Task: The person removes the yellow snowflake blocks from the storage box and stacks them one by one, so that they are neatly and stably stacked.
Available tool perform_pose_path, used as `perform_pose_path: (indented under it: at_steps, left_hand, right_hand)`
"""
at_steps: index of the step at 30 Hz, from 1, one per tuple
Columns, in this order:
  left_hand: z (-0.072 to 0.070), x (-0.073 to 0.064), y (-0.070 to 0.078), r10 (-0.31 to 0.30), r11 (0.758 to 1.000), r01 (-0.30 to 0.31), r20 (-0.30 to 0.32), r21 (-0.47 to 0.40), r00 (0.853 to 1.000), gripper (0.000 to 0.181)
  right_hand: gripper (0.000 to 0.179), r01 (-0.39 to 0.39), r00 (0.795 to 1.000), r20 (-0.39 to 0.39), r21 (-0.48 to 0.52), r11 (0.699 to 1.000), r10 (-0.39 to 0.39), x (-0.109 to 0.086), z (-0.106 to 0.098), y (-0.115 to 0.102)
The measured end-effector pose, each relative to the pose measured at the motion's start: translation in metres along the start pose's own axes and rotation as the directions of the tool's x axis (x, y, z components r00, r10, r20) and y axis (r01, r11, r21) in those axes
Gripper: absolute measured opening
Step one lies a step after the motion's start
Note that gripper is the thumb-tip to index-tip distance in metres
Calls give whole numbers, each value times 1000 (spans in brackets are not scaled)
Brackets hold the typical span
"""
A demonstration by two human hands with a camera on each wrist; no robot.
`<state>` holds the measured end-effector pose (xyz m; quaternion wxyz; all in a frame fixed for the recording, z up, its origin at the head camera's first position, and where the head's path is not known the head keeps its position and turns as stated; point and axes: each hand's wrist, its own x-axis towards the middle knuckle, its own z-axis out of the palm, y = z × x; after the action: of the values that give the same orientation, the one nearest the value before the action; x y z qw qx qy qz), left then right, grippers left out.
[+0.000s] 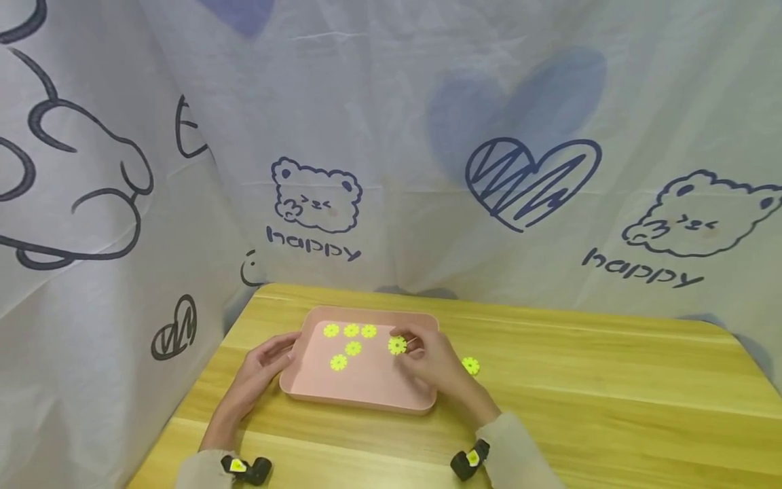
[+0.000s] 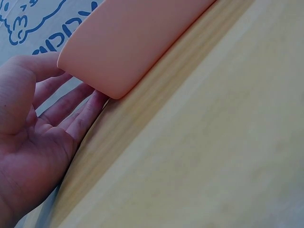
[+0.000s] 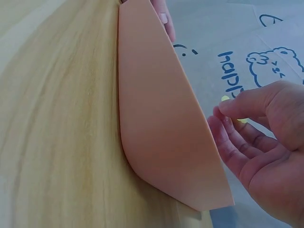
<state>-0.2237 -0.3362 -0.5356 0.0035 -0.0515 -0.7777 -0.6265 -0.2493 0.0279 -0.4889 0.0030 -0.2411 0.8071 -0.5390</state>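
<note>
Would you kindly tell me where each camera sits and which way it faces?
Head: worn on the head, facing forward and down at the pink tray; left hand and right hand show.
Left wrist: on that wrist, facing the tray's outer wall; left hand shows.
Right wrist: on that wrist, facing the tray's outer wall; right hand shows, with left-hand fingers beyond.
Shared: both wrist views show the table and printed backdrop.
</note>
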Motion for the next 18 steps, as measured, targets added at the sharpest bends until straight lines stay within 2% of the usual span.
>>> perform_pose_path:
  at_steps: [7, 12, 18]
  left_hand:
    - [3, 1, 3, 18, 1000, -18, 5, -3, 1000, 50]
    - [3, 2, 3, 17, 1000, -17, 11, -10, 1000, 50]
    - [0, 0, 1, 7, 1000, -7, 5, -7, 1000, 49]
  right_hand:
    - [36, -33, 999, -30, -12, 999, 33, -9, -8, 0]
    - [37, -14, 999, -39, -10, 1000, 14, -15, -14, 0]
    - [37, 56, 998, -36, -13, 998, -57, -23, -19, 0]
